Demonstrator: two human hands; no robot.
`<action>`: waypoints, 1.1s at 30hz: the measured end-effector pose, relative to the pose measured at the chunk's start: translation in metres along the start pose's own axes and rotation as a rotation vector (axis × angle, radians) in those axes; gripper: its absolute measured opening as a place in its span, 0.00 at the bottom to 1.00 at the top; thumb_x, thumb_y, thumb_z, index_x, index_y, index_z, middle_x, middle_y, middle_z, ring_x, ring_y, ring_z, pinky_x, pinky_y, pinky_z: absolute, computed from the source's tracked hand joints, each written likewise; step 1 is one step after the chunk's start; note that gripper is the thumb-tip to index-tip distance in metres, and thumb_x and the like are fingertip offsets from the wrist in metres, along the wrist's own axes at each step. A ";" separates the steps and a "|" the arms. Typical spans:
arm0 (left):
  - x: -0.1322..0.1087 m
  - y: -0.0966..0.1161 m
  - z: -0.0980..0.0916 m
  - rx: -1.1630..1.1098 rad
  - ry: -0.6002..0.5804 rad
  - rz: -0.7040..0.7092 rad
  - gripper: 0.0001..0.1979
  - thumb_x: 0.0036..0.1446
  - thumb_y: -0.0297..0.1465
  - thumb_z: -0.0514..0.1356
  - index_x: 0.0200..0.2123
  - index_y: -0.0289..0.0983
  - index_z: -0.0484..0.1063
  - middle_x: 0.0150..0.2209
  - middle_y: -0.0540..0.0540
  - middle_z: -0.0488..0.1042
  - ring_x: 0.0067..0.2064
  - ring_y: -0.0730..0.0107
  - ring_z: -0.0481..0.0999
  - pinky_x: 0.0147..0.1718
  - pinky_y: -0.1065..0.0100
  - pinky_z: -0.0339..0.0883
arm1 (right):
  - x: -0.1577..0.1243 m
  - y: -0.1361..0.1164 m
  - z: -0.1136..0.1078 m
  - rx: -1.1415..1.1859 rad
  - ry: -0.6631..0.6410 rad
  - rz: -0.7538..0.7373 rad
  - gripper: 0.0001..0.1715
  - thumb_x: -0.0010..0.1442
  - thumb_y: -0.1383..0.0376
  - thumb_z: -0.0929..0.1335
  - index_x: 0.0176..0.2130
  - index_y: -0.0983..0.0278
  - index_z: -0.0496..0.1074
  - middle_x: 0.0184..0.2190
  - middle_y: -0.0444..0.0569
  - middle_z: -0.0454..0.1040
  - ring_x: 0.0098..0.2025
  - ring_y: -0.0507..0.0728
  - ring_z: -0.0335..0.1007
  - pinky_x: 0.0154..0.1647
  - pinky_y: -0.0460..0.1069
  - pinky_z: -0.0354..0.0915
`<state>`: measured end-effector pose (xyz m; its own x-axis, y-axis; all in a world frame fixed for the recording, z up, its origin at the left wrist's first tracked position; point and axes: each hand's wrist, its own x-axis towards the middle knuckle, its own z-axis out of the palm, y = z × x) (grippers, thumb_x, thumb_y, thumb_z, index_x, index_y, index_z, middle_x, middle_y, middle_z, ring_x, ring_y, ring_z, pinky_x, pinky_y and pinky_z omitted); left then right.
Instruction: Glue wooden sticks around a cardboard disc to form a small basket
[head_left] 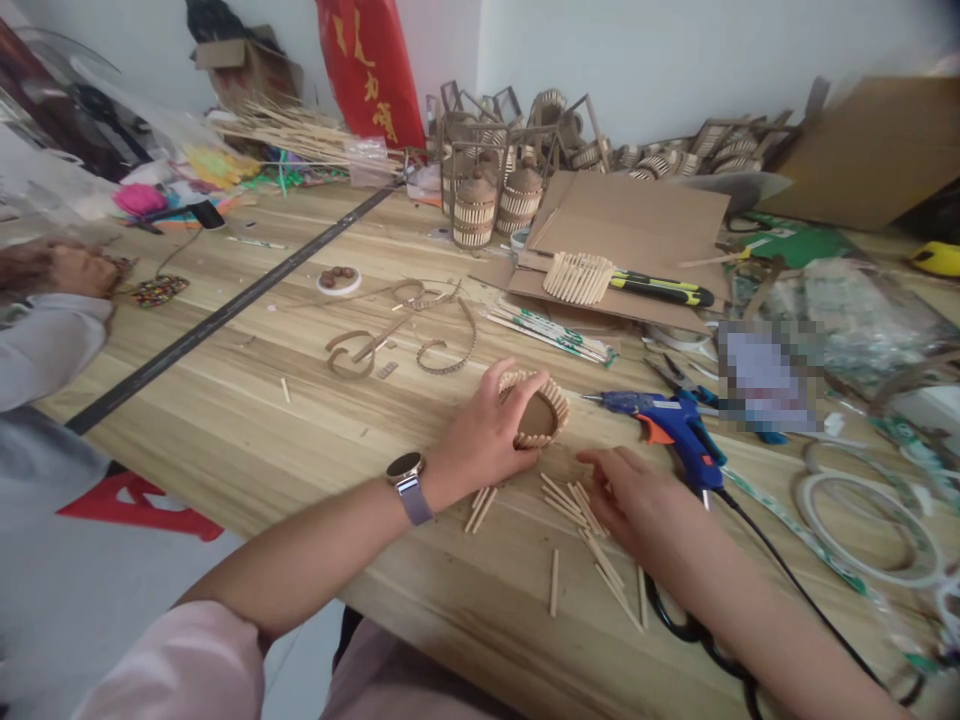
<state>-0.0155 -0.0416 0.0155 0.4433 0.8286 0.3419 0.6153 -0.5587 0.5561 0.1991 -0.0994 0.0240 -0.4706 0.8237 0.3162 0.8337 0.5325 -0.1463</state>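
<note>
My left hand [487,425], with a watch on its wrist, grips a small round cup [551,420] walled with short upright wooden sticks. Its thumb and fingers reach around the rim, and the flat brown bottom shows inside. My right hand [626,495] hovers just right of the cup, above loose short wooden sticks [566,500]; its index finger is stretched out and nothing shows in it. Beyond it lies a blue hot glue gun [675,425], its nozzle pointing toward the cup.
Behind are curled brown strips [450,345], a cardboard sheet [630,230] bearing a stick-walled piece [577,278] and a utility knife [660,287], and finished lantern-like pieces [474,210]. Tape rolls [870,525] lie right. A dark metal bar [240,295] crosses the table; another person's hands [71,270] work left.
</note>
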 end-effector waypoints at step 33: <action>0.001 0.000 0.002 -0.013 0.031 0.027 0.38 0.52 0.30 0.67 0.63 0.40 0.53 0.64 0.33 0.48 0.65 0.47 0.59 0.58 0.49 0.66 | 0.055 0.019 -0.002 0.221 0.073 -0.219 0.07 0.63 0.68 0.66 0.35 0.61 0.74 0.51 0.58 0.72 0.51 0.65 0.69 0.49 0.62 0.68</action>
<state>-0.0137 -0.0410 0.0142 0.4392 0.8139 0.3803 0.5949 -0.5807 0.5558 0.1895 -0.0443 0.0409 -0.6035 0.6726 0.4282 0.6281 0.7319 -0.2644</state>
